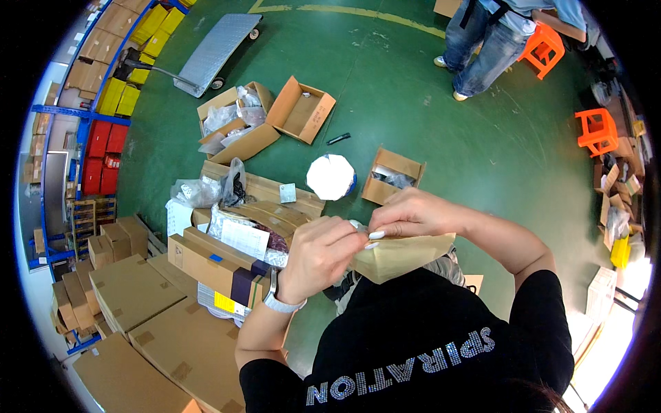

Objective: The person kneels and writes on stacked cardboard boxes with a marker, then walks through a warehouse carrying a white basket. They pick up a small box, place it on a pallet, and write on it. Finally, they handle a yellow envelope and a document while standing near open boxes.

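Observation:
My left hand (pixel 326 253) and my right hand (pixel 413 212) meet in front of my chest. Both pinch the upper edge of a yellowish paper-like bag or sheet (pixel 400 258), which hangs toward my lap. A small bit of clear plastic seems to show between my fingertips; what it belongs to is hidden. Just beyond my hands stands a round stool or bucket with a white top (pixel 331 177). To its right, a small open cardboard box (pixel 367 188) holds plastic-wrapped items.
Left of me, stacked cartons (pixel 137 294) and a long cardboard box (pixel 206 259) stand close. Farther out are an open carton of plastic bags (pixel 248 147), an open carton (pixel 304 111), a black flashlight-like object (pixel 339 139), a platform trolley (pixel 219 49), orange stools (pixel 597 131) and a standing person (pixel 485 41).

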The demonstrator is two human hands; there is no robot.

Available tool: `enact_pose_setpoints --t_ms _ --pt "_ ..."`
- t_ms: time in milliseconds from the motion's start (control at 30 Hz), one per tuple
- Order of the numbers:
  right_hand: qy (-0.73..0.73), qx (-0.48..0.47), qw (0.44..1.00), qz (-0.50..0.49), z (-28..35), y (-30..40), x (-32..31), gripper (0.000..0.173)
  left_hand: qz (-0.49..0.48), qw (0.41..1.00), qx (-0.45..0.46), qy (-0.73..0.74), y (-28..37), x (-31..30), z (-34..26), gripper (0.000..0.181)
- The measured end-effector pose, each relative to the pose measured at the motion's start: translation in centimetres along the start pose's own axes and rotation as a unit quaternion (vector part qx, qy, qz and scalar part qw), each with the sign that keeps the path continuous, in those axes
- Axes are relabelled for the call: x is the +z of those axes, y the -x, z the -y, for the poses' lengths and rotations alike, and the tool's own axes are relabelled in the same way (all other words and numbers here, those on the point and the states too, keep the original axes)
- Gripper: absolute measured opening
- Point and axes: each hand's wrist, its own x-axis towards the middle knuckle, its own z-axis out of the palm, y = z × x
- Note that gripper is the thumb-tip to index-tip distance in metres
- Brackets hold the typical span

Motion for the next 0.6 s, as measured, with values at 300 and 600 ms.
enact_pose_setpoints --t_ms 300,600 --pt "0.151 -0.032 0.988 -0.01 1.8 0.5 -0.9 0.012 0.219 0.957 -0.183 0.053 0.2 -1.0 -0.2 0.025" --pt "0.151 0.011 0.985 -0.079 2.2 1.1 -1.4 0.01 0.117 0.987 -0.087 -0.066 1.1 -0.7 -2.1 0.014"
